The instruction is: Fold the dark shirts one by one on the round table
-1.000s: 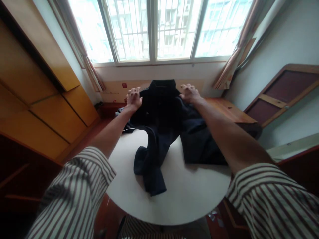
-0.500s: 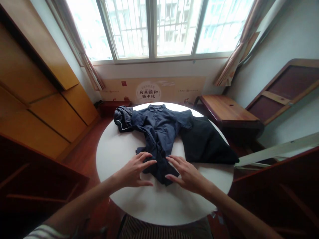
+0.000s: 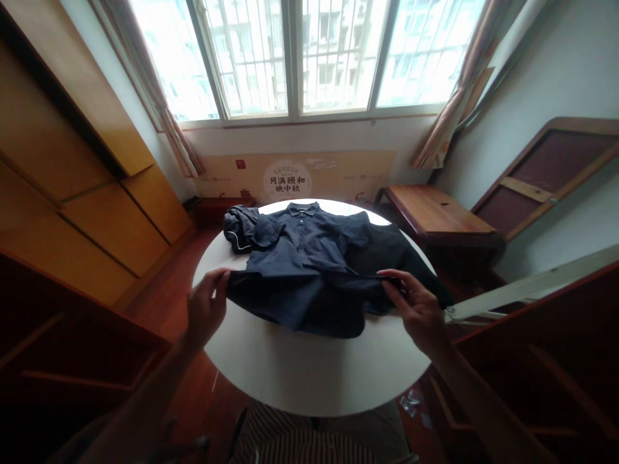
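A dark navy polo shirt [image 3: 314,248] lies on the round white table [image 3: 309,380], its collar at the far edge and its lower part raised towards me. My left hand [image 3: 207,306] pinches the left side of the shirt's lower part. On the other side, my right hand [image 3: 416,306] grips the right end, so the cloth is stretched sideways between both hands. Its lower edge hangs in a curve over the tabletop. Beside the shirt's left sleeve sits a bundled dark garment [image 3: 239,225] with white piping. A black garment [image 3: 401,251] lies partly under the shirt's right side.
A wooden bench-like table [image 3: 440,209] stands at the back right, near a wooden panel [image 3: 546,174] leaning on the wall. Yellow-brown cabinets [image 3: 97,212] line the left. Dark red furniture flanks both arms. Small clear pieces [image 3: 411,403] lie on the floor at the right.
Both hands, open over the bunched shirt before, have moved apart and taken hold of its lower part. The cloth is now spread wide and lifted.
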